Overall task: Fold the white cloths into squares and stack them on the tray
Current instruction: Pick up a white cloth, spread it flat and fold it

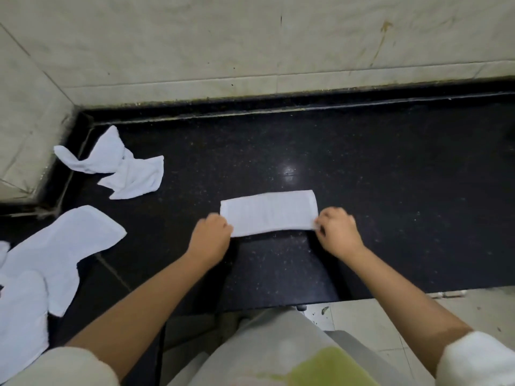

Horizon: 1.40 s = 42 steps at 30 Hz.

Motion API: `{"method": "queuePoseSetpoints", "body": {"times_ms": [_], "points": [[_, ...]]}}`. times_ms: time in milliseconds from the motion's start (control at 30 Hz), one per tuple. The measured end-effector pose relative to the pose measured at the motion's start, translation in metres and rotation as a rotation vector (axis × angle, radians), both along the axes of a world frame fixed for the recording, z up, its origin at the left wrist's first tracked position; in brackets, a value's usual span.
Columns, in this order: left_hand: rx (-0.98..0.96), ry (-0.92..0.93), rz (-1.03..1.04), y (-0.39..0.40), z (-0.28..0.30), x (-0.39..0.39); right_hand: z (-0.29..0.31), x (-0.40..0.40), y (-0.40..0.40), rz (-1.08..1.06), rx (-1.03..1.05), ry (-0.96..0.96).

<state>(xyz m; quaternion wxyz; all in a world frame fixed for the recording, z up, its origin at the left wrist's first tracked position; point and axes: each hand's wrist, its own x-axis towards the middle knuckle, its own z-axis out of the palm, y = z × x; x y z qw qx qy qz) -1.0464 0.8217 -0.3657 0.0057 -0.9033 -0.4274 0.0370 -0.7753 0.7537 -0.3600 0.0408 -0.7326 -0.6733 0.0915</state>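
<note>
Curled fingers of the left hand [212, 237] and right hand [335, 229] pinch the near corners of a white cloth [269, 212] folded into a strip on the black counter [390, 190]; crumpled cloths [119, 165] await, no tray visible.

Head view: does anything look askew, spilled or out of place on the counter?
Mostly tidy. One crumpled cloth lies twisted near the back left corner, with looser cloths heaped at the left edge. The folded cloth held by both hands lies slightly tilted. No tray is visible.
</note>
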Motion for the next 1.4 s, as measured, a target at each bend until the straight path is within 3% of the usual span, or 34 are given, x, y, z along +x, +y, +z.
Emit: {"method": "queuePoseSetpoints", "body": {"times_ms": [67, 267, 400, 633, 933, 1100, 1233, 1400], "points": [[-0.170, 0.079, 0.110, -0.017, -0.020, -0.001, -0.015, -0.004, -0.016, -0.024, -0.233, 0.015], [-0.113, -0.090, 0.146, -0.018, -0.022, 0.003, -0.015, -0.009, -0.014, -0.305, -0.106, 0.107], [-0.149, -0.190, 0.234, -0.004, -0.026, 0.024, -0.012, -0.018, 0.006, -0.490, -0.219, 0.078], [-0.284, -0.097, 0.365, 0.005, -0.045, 0.039, -0.019, -0.034, 0.022, -0.593, -0.379, -0.053], [-0.314, -0.101, 0.377, 0.005, -0.048, 0.040, -0.012, -0.039, 0.028, -0.692, -0.342, 0.066], [-0.279, -0.200, 0.424, 0.009, -0.035, 0.024, 0.018, -0.061, 0.040, -0.642, 0.031, 0.257], [-0.222, -0.236, 0.550, 0.007, -0.025, -0.024, 0.026, -0.120, 0.053, -0.431, 0.281, 0.336], [-0.245, -0.243, 0.647, -0.012, -0.030, -0.070, -0.024, -0.179, 0.037, 0.002, 0.253, 0.194]]}}
